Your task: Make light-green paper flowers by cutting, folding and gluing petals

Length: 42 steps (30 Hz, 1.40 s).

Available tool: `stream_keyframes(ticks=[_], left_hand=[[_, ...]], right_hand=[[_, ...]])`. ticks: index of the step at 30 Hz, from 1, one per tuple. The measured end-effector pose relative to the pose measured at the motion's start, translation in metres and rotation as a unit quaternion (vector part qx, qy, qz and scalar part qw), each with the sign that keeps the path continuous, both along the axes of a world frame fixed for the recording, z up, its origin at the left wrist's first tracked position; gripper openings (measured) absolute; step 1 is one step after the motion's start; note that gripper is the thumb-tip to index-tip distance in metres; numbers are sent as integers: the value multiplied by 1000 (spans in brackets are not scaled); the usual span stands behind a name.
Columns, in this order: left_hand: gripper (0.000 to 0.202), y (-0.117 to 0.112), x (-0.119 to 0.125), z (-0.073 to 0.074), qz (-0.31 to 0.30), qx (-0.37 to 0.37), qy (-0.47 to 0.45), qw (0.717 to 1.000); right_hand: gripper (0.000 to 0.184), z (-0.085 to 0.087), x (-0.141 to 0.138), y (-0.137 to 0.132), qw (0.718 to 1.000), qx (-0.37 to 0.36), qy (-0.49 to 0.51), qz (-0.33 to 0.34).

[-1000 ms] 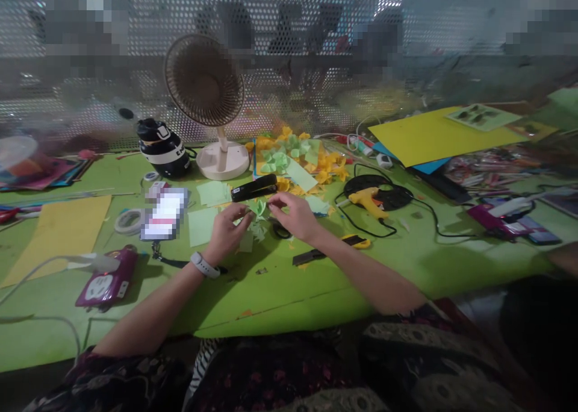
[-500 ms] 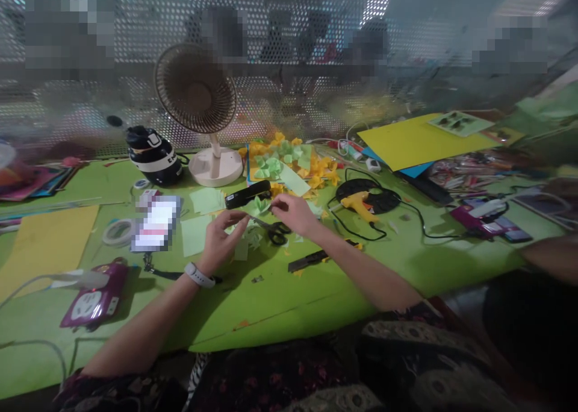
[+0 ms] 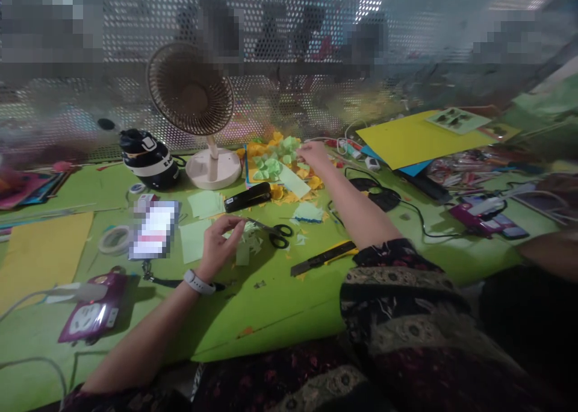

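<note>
My right hand [image 3: 315, 156] reaches out to the heap at the back. Its fingers are pinched at the edge of a light green paper flower [image 3: 291, 147], among other green ones on orange paper flowers [image 3: 276, 192]. Nearer to me, my left hand [image 3: 221, 243] hovers with fingers loosely curled and the thumb a little apart; nothing shows in it. Just beyond its fingertips lie black-handled scissors [image 3: 280, 236], blades pointing at the hand. Green paper scraps [image 3: 248, 243] lie beside them. A black stapler [image 3: 247, 197] rests behind the scissors.
A utility knife [image 3: 323, 258] lies in front of my right forearm. To the left are a phone [image 3: 154, 230], a tape roll [image 3: 115, 242] and a purple device [image 3: 93, 309]. Behind stand a fan [image 3: 213, 168] and a dark bottle [image 3: 151, 162]. A black cable [image 3: 427, 231] crosses at right.
My right hand has moved from beside my left hand, away and to the right, to the flower heap. The green flower between my hands is gone from there. My left hand has barely moved.
</note>
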State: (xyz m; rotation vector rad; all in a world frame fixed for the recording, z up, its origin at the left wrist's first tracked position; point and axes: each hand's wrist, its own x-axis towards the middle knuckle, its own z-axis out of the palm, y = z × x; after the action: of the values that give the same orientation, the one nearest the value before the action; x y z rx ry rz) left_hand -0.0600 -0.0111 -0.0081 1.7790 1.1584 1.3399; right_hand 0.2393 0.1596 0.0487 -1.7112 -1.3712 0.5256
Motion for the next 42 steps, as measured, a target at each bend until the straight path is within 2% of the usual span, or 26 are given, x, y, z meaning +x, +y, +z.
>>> stream_keyframes(ticks=[3, 8, 12, 14, 16, 19, 21, 23, 26, 28, 31, 34, 38, 40, 42], left_hand=[[23, 0, -1, 1, 4, -23, -5, 1000], [23, 7, -4, 7, 23, -48, -40, 998], [23, 21, -20, 26, 83, -22, -94, 992], [24, 29, -32, 36, 117, -36, -96, 988], [23, 34, -44, 43, 110, -82, -38, 990], [22, 35, -61, 47, 86, -114, 128, 981], [23, 32, -71, 45, 84, -127, 227, 962], [32, 26, -80, 40, 94, -129, 323, 933], [70, 18, -91, 30, 117, -129, 441, 880], [86, 18, -95, 25, 107, -154, 470, 863], [79, 32, -97, 24, 121, -144, 462, 866], [74, 58, -89, 25, 140, -120, 464, 866], [89, 81, -73, 10, 88, -135, 520, 839], [82, 83, -67, -1, 56, -154, 541, 825], [71, 80, -63, -8, 49, -126, 557, 819]], right_hand=[[18, -11, 2, -7, 998, -41, -50, -15], [14, -19, -3, -59, 986, -22, -167, 12], [12, -20, -16, -103, 984, -56, -127, 114], [13, -20, -27, -122, 976, -74, -119, 165], [12, -21, -39, -140, 965, -85, -137, 208], [14, -20, -55, -159, 938, -105, -199, 264], [17, -20, -63, -168, 919, -114, -245, 288], [20, -19, -67, -174, 905, -113, -279, 300], [21, -17, -64, -176, 899, -112, -297, 301], [20, -14, -56, -174, 906, -106, -289, 290], [18, -11, -42, -168, 931, -73, -256, 249], [16, -13, -34, -162, 946, -39, -233, 222], [17, -20, -37, -161, 930, -56, -258, 256], [18, -22, -39, -161, 925, -61, -274, 257], [19, -22, -38, -161, 920, -62, -288, 258]])
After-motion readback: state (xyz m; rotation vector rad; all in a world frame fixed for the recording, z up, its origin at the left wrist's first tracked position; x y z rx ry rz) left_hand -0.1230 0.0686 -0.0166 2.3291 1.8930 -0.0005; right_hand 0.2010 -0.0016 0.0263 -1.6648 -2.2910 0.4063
